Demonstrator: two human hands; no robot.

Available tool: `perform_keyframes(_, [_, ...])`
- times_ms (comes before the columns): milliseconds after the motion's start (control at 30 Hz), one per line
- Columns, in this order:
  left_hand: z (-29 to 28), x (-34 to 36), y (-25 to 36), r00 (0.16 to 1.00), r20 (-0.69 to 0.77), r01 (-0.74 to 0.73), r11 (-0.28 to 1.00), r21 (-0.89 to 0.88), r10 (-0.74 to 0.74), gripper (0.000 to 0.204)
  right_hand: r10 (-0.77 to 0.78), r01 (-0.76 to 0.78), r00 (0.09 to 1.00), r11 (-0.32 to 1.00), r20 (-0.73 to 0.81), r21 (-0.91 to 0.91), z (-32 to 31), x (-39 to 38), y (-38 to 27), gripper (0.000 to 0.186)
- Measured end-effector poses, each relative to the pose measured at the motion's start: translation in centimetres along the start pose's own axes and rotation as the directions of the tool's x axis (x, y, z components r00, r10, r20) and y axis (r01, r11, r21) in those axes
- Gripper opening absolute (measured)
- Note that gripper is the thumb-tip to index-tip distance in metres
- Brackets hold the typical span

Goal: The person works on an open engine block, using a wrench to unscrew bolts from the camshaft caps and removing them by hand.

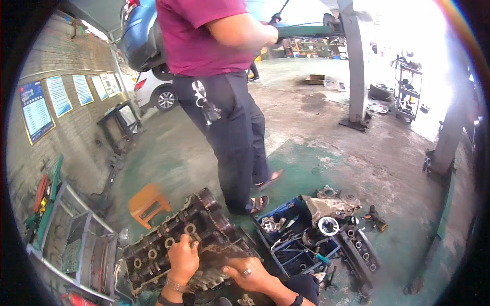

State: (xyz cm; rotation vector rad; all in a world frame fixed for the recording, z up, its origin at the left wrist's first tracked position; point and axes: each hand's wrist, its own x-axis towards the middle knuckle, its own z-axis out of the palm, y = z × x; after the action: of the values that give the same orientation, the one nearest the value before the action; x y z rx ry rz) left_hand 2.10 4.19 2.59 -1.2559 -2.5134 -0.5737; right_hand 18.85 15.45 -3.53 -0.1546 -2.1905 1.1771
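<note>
A greasy engine cylinder head (153,255), with round openings along its top and a toothed chain at its far end, lies in front of me. Over its middle is my left hand (182,261), fingers bent and pinched together beside one of the round openings; anything between them is too small to make out. My right hand (250,273) is lower and to the right, at the near side of the same part. Its thumb points left and its fingers curl under, so what they grip is hidden. A metal bracelet circles the left wrist, a black band the right.
Another person (214,102) stands close beyond the engine part. Right of it are a blue toolbox (286,257) with tools, a dirty metal housing (326,206) and a long dark cover (360,255). An orange stool (145,201) and a metal rack (76,245) stand left.
</note>
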Motion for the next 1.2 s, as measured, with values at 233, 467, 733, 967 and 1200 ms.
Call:
perform_keyframes(233, [-1.4, 0.4, 1.8, 0.999, 0.052, -0.004, 0.987, 0.16, -0.004, 0.02, -0.03, 0.029, 0.999, 0.998, 0.014, 0.062, 0.2, 0.0, 0.2, 0.038])
perform_keyframes(467, [-3.2, 0.5, 1.5, 0.974, 0.216, -0.097, 0.989, 0.111, 0.071, 0.019, 0.003, -0.014, 0.993, 0.996, 0.116, 0.089, 0.7, 0.0, 0.7, 0.041])
perform_keyframes(733, [-4.0, 2.4, -0.8, 0.868, 0.41, -0.337, 0.938, 0.074, 0.28, 0.019, -0.024, -0.061, 0.935, 0.972, 0.353, 0.227, 3.4, -0.3, 0.7, 0.046])
perform_keyframes(967, [-4.0, 2.7, -1.6, 0.826, 0.494, -0.351, 0.933, 0.075, 0.271, 0.02, -0.227, 0.082, 0.791, 0.96, 0.569, 0.27, 4.3, 0.6, -1.9, 0.054])
perform_keyframes(1200, [-3.8, 3.3, -2.1, 0.788, 0.435, -0.499, 0.866, 0.037, 0.436, 0.018, -0.304, 0.239, 0.617, 0.951, 0.726, 0.195, 4.8, -0.6, -5.7, 0.047])
